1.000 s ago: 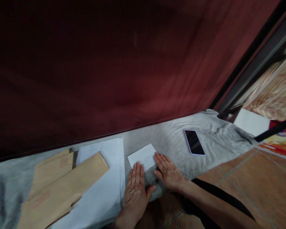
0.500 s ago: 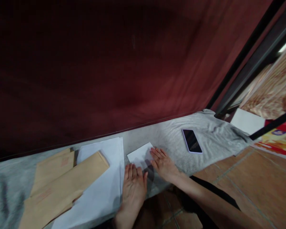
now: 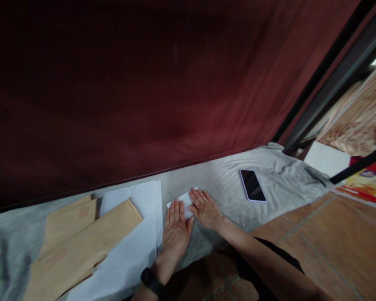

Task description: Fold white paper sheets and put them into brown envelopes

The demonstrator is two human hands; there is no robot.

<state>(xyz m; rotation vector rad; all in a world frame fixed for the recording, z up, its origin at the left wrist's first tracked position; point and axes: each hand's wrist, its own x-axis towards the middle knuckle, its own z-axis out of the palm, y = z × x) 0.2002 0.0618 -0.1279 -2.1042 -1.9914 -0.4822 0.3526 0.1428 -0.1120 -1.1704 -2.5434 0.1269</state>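
Observation:
A small piece of white folded paper (image 3: 187, 200) lies on the grey cloth, mostly covered by my hands. My left hand (image 3: 176, 228) rests flat on its left part, fingers stretched out and pointing away from me. On the right part, my right hand (image 3: 206, 208) also presses down flat, its fingers angled to the upper left. The two thumbs come close together over the paper. Left of my left hand is a stack of white sheets (image 3: 128, 246), with brown envelopes (image 3: 87, 238) lying partly across it.
Grey cloth (image 3: 228, 184) covers the narrow surface. A phone (image 3: 252, 185) with a purple edge lies to the right. Behind rises a dark red fabric wall (image 3: 163, 104). Black metal bars (image 3: 319, 83) stand at the right, near a colourful box (image 3: 366, 184) above the tiled floor (image 3: 335, 230).
Both hands have slid forward over the white paper, away from me, and now cover more of it. A black wristband has come into view on my left wrist.

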